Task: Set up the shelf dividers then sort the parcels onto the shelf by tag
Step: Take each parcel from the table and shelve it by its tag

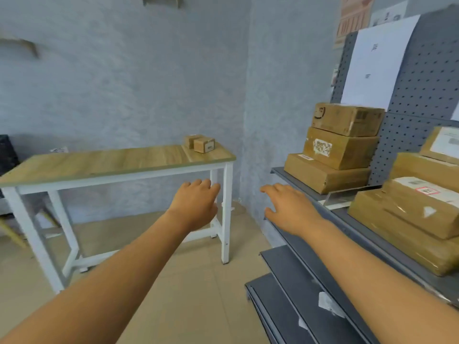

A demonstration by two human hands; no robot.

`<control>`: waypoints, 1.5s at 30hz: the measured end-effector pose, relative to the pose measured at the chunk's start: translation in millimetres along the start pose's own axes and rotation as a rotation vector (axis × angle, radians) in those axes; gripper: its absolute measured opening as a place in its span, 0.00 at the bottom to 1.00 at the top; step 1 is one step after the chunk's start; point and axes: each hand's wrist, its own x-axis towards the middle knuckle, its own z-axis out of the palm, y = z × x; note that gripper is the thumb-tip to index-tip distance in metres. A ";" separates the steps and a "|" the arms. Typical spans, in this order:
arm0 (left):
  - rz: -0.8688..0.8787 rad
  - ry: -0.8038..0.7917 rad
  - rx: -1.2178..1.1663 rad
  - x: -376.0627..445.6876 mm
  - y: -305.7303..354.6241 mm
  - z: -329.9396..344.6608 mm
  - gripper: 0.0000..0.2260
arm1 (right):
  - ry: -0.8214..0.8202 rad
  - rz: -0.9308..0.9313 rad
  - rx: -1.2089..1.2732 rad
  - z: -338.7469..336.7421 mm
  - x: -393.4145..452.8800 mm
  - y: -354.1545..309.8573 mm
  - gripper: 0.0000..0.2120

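Both bare forearms were extended forward. The left hand (195,203) was held palm-down with fingers loosely curved, and nothing was gripped by it. The right hand (289,209) was likewise spread, fingers relaxed, and nothing was held.

Beyond the left hand, a table (99,162) with a wood-grain top and white square-tube metal legs was seen. At its far right corner, above the left hand, two small cardboard parcels (200,144) were set touching each other; a small label was visible on the nearer one, but it could not be read.

To the right of the right hand, a grey metal shelf (308,274) with tiered flat boards and a perforated back panel was seen. Just beyond the right hand, a stack of three brown cardboard parcels (340,147) was placed on the upper board; a dark curved logo was borne by the top box and a torn white label by the middle one. A clear plastic divider (342,197) was seen between that stack and a second group of taped parcels (419,212) further right, one bearing a red-bordered sticker. A white sheet (377,63) with faint, unreadable characters was fixed to the panel.
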 end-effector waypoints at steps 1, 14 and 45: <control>-0.009 -0.009 0.005 1.7 -14.7 7.1 0.15 | -0.002 -0.005 0.017 8.6 13.5 -7.1 0.25; -0.083 -0.111 0.015 101.3 -123.0 126.0 0.16 | -0.084 -0.053 0.167 113.7 201.3 -15.4 0.22; -0.158 -0.159 -0.065 486.0 -386.0 366.8 0.18 | -0.181 -0.006 0.250 276.8 704.0 39.6 0.23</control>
